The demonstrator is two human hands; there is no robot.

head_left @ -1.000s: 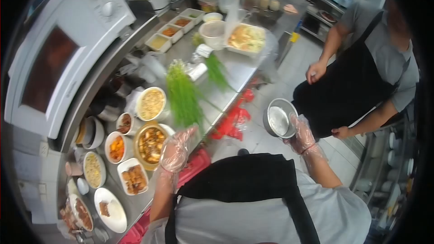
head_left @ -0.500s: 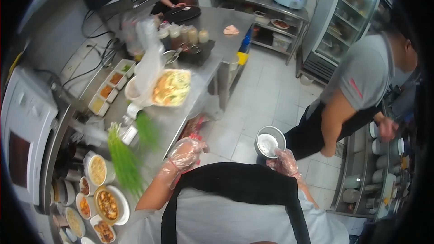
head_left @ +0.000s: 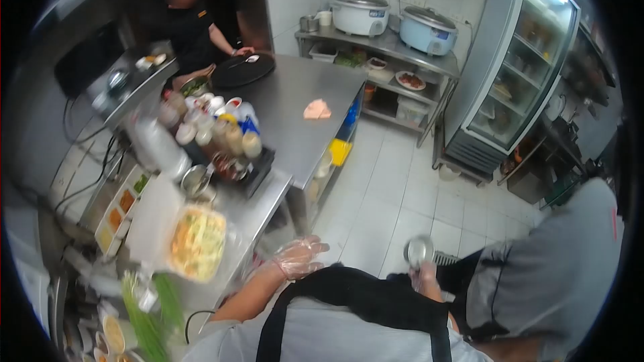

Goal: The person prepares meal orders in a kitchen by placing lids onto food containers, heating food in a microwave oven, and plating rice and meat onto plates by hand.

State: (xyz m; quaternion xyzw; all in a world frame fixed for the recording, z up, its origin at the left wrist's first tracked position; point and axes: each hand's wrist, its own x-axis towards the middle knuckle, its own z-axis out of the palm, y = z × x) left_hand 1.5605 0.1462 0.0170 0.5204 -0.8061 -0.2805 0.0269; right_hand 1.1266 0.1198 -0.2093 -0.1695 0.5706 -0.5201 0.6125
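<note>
My right hand (head_left: 426, 281), in a clear plastic glove, grips the rim of a small round metal bowl (head_left: 412, 252) with something whitish inside. The bowl is held out over the tiled floor. My left hand (head_left: 300, 258), gloved the same way, is in front of my apron beside the counter edge, its fingers loosely stretched and nothing in them. On the counter to its left lies an open takeaway box (head_left: 198, 244) of food with pale and orange topping. Green onions (head_left: 144, 315) lie nearer to me.
A steel counter (head_left: 295, 87) carries squeeze bottles (head_left: 251, 142), a black round tray (head_left: 243, 70) and a pink cloth (head_left: 317, 109). A co-worker (head_left: 191, 30) stands behind it; another (head_left: 557, 275) bends close on my right. Rice cookers (head_left: 360, 23) and a glass-door fridge (head_left: 513, 74) stand at the back.
My view has swung toward the back of the kitchen. The co-worker on my right has bent down and come nearer. The metal bowl stays in my right hand; my left hand's fingers have straightened.
</note>
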